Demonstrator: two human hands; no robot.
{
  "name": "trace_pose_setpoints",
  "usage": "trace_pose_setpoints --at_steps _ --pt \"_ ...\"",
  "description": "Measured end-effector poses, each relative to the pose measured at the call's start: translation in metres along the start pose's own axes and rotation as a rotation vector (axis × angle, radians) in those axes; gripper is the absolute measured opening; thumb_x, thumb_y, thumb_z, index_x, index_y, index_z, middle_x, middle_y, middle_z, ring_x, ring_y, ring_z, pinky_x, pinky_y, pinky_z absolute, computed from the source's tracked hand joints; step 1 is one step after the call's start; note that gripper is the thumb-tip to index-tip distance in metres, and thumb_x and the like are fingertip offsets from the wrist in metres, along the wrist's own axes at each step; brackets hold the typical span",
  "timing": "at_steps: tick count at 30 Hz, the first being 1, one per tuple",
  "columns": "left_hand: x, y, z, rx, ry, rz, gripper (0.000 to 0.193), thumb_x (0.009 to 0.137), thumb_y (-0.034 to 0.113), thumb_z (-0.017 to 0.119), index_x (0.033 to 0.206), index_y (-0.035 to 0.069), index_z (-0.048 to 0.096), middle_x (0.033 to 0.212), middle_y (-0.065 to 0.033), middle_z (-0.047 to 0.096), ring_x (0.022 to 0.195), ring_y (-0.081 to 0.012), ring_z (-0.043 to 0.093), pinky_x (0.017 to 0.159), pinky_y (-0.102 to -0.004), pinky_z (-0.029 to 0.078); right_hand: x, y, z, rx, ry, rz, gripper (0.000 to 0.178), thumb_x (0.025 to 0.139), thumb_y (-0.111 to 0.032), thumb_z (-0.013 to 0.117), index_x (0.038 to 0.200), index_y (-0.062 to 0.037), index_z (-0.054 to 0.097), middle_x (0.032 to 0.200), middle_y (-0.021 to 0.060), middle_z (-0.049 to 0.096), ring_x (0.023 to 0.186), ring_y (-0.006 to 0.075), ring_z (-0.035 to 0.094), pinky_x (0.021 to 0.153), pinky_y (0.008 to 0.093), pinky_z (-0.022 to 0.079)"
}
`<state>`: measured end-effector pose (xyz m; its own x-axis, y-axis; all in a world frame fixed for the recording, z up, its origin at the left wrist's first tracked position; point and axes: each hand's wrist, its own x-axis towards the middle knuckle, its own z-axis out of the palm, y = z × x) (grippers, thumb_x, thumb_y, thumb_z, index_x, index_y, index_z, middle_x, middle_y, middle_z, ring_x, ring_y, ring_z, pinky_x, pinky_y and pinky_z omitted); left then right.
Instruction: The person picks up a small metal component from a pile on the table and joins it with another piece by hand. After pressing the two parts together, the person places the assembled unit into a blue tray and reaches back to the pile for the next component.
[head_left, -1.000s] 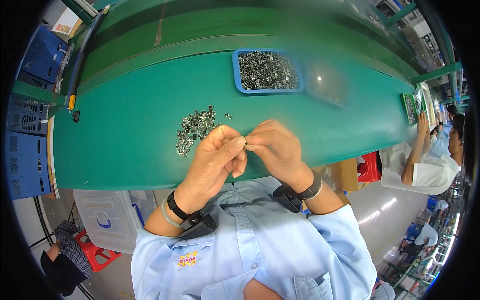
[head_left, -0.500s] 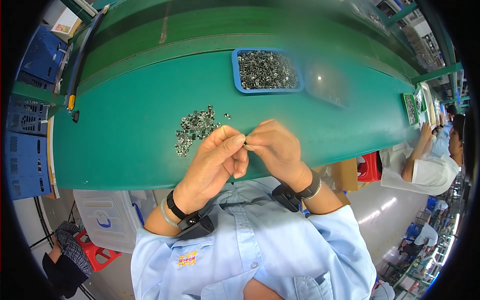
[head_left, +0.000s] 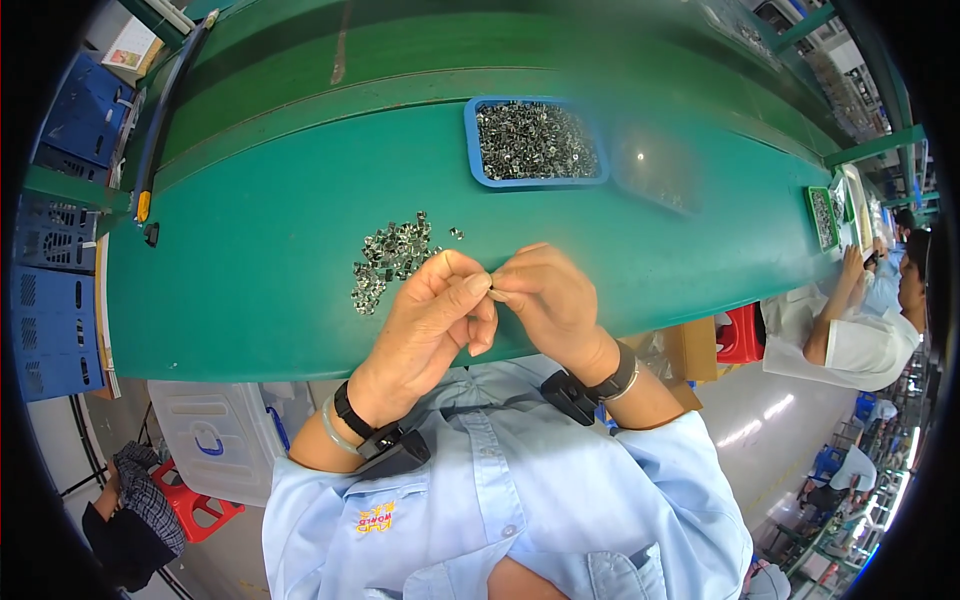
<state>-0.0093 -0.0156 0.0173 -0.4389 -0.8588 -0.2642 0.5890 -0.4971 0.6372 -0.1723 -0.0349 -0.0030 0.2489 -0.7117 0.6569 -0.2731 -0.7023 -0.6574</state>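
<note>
My left hand [head_left: 437, 318] and my right hand [head_left: 553, 300] meet fingertip to fingertip over the near part of the green table. Both are closed in a pinch around one tiny dark piece [head_left: 491, 289], mostly hidden by the thumbs and fingers; its kind is too small to make out. Just beyond my left hand lies a loose pile of small shiny metal parts [head_left: 393, 250]. One single metal part [head_left: 456, 233] sits apart at the pile's right. Farther off, a blue tray [head_left: 468, 150] is filled with many similar small parts.
The green table [head_left: 240, 270] spreads to both sides, with a conveyor-like green strip [head_left: 430, 45] behind it. Blue crates [head_left: 60, 330] stack at the left. A lidded plastic box [head_left: 205, 430] stands below the edge. At the right sits a co-worker [head_left: 860, 340] near a green tray [head_left: 822, 218].
My right hand has shifted very slightly while the pinch stays together. The pile and the tray look unchanged.
</note>
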Motion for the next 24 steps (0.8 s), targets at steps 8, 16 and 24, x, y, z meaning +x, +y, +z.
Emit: trace_pose_setpoints --at_steps 8,16,24 --pt "0.0007 0.0010 -0.0028 -0.123 -0.034 -0.040 0.016 0.093 0.021 0.052 0.091 0.006 0.048 0.069 -0.0068 0.056 0.055 -0.0161 0.053 0.049 -0.0285 0.038 0.0027 0.0011 -0.0032 0.021 -0.010 -0.018 0.019 0.072 -0.001 0.070 0.087 -0.0071 0.061 0.080 0.0052 0.060 0.071 0.0215 0.059 0.059 0.0300 0.049" --pt "0.0006 0.0002 -0.0052 -0.089 -0.048 -0.041 0.016 0.094 0.021 0.052 0.091 0.006 0.049 0.070 -0.0064 0.057 0.056 -0.0158 0.053 0.049 -0.0284 0.038 -0.0030 0.0004 -0.0019 0.023 -0.033 0.074 0.016 0.072 -0.004 0.071 0.085 -0.0069 0.062 0.083 0.0065 0.063 0.078 0.0245 0.060 0.069 0.0332 0.050" --pt "-0.0011 0.0041 -0.0024 -0.077 -0.026 -0.045 0.015 0.094 0.020 0.052 0.090 0.006 0.049 0.070 -0.0058 0.057 0.056 -0.0156 0.054 0.049 -0.0283 0.039 0.0008 0.0024 0.0002 0.010 -0.016 -0.010 0.019 0.072 -0.001 0.070 0.087 -0.0070 0.061 0.080 0.0053 0.060 0.070 0.0214 0.059 0.058 0.0297 0.049"
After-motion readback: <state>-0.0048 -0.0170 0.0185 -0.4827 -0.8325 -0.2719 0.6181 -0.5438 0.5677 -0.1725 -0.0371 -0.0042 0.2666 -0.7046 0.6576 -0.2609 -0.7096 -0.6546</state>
